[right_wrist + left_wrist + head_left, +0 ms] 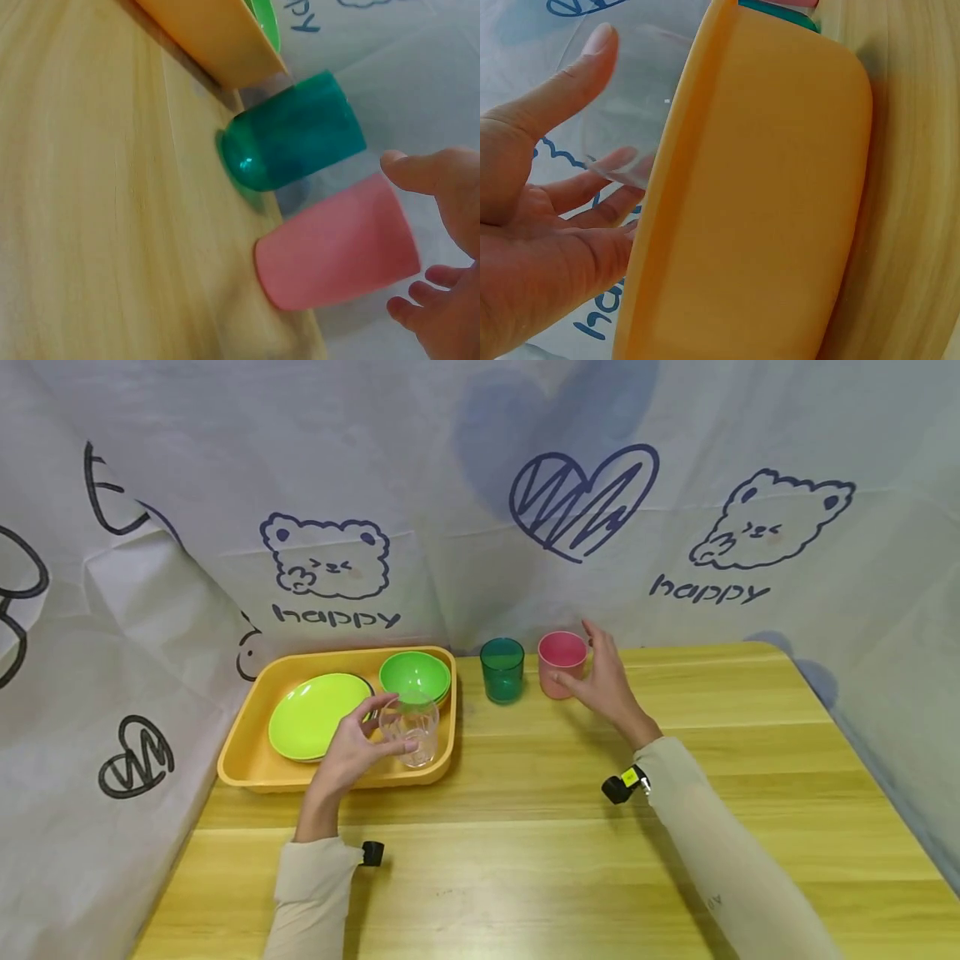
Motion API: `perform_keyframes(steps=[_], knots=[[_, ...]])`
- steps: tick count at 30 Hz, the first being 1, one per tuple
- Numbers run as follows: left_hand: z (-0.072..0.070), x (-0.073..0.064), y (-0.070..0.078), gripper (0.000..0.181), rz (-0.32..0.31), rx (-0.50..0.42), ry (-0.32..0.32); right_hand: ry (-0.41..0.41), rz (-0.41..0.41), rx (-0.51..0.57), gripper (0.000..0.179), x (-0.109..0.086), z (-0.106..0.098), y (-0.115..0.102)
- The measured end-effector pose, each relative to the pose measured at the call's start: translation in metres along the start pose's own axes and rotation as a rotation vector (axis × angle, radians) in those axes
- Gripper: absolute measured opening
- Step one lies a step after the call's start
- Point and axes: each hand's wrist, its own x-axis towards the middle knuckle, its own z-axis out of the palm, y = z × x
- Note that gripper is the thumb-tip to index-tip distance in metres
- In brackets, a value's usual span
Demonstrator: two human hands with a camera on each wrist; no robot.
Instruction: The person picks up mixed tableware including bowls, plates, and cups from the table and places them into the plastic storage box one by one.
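Observation:
A clear cup (420,735) is at the front right of the yellow tray (255,772), between the thumb and fingers of my left hand (352,747). In the left wrist view the thumb (570,94) lies across its near side, with fingers on its other side; the tray wall hides its lower part. My right hand (607,681) is around the rim of a pink cup (558,681), which stands upright on the table. The right wrist view shows a gap between the fingers (427,292) and this pink cup (337,251). A teal cup (502,672) stands to its left.
Inside the tray are a lime plate (315,718) at left and green bowls (412,672) at the back right. The wooden table (525,860) meets a hanging white cloth (450,568) with drawings behind the cups.

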Motion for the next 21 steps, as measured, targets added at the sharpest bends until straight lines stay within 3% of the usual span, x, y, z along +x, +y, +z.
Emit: perform_keyframes(steps=[7, 21], knots=[[-0.006, 0.003, -0.008, 0.086, -0.03, -0.008, -0.028, -0.047, 0.102, 0.057, 0.099, 0.006, 0.006, 0.013], [-0.005, 0.005, -0.016, 0.084, -0.048, 0.055, -0.062, -0.066, 0.172, 0.158, 0.088, 0.007, 0.012, 0.019]])
